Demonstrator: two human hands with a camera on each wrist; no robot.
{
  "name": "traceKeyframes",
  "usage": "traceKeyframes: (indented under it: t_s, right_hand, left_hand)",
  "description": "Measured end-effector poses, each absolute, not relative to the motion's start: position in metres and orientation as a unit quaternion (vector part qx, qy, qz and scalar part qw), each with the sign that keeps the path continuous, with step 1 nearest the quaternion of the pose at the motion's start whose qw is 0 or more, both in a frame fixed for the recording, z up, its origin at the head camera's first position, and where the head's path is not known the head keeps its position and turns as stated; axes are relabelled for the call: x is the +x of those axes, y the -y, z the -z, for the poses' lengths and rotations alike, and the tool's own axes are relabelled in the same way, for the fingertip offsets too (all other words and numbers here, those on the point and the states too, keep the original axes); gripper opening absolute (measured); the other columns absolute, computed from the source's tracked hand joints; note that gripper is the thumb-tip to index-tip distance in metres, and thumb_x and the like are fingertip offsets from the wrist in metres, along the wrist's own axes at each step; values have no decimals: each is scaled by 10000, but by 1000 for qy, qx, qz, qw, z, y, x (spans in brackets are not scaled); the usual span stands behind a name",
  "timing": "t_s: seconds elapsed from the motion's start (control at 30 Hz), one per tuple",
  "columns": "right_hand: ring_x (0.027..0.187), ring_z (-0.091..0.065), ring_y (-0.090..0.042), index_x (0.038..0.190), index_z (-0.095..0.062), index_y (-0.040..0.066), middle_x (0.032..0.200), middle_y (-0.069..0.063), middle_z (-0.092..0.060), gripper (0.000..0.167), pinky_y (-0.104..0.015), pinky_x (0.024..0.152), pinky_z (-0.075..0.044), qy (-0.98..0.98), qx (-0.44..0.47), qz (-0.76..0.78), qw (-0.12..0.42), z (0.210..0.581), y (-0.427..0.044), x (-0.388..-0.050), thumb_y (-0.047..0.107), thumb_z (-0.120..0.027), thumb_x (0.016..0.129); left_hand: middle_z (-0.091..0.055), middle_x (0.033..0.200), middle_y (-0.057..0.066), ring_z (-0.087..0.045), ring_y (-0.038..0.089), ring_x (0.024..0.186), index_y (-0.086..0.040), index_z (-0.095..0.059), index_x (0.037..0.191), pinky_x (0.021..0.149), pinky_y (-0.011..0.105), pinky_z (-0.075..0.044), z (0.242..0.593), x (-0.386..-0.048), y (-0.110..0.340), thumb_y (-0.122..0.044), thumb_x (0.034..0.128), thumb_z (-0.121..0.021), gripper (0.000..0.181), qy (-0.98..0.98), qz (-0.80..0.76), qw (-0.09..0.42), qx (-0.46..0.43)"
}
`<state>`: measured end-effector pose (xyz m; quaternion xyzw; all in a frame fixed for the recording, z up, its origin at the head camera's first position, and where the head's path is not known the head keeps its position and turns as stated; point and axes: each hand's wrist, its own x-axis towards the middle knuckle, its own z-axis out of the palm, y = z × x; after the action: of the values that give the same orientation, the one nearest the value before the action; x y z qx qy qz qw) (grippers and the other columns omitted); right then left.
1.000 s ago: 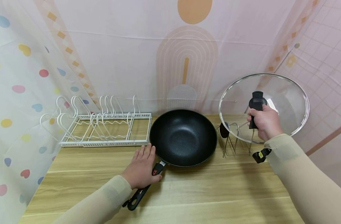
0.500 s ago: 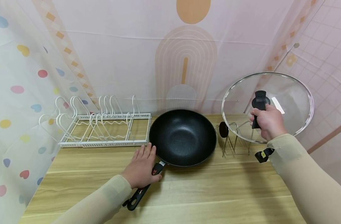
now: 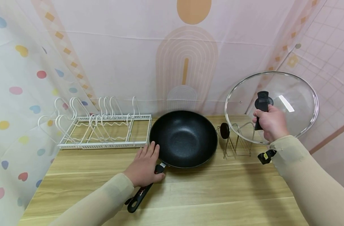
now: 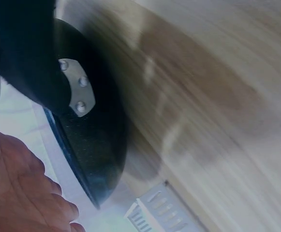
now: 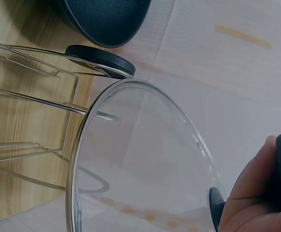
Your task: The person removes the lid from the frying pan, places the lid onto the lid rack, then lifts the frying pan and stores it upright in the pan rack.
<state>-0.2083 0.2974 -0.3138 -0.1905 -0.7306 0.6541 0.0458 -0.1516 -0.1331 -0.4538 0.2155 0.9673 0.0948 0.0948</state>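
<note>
Two-handed: gripping lid (image 3: 279, 94) in right hand (image 3: 272, 123), spreading left hand (image 3: 143, 168) over pan handle (image 3: 140, 198); probably placing near counter (image 3: 206, 196) back-right corner, needing alignment.

The tiny marks (image 3: 142, 190) on the pan handle (image 3: 138, 199) cannot be read.

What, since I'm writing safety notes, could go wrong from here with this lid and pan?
The right hand alone grips the glass lid by its black handle, so it might slip and crack.
The lid looks close to the wire rack and could knock it over.
The left hand lies over the pan handle, so pressing down might tip the pan.
</note>
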Motion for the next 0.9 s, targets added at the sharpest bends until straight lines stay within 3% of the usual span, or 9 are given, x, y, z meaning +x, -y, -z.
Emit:
traceKeyframes:
  t_s: [0.2, 0.63, 0.9]
  right_hand:
    - [673, -556, -34, 1579, -301, -5, 1069, -83, -509, 557, -197, 591, -524, 763, -188, -616, 45, 315, -297, -208, 73, -482, 1058]
    - [698, -552, -31, 1581, -322, -31, 1213, -141, -506, 543, -190, 637, -531, 788, -185, -586, 41, 321, -293, -206, 81, -462, 1069]
    - [684, -550, -11, 1636, -254, -15, 1248, -162, -514, 615, -189, 648, -535, 795, -186, -576, 42, 324, -292, -205, 74, -451, 1060]
  left_hand:
    - [-94, 1757, 230, -93, 475, 1624, -22, -181, 1678, 1306, 619, -141, 447, -158, 125, -621, 918, -704, 1100, -964, -86, 94, 232]
    - [-101, 1759, 217, -87, 455, 1629, -52, -194, 1683, 1317, 598, -116, 418, -171, 105, -666, 955, -637, 1050, -956, -53, 89, 275]
    - [-103, 1768, 178, -89, 413, 1640, -85, -171, 1693, 1330, 558, -103, 407, -185, 87, -681, 972, -598, 1028, -952, -21, 93, 290]
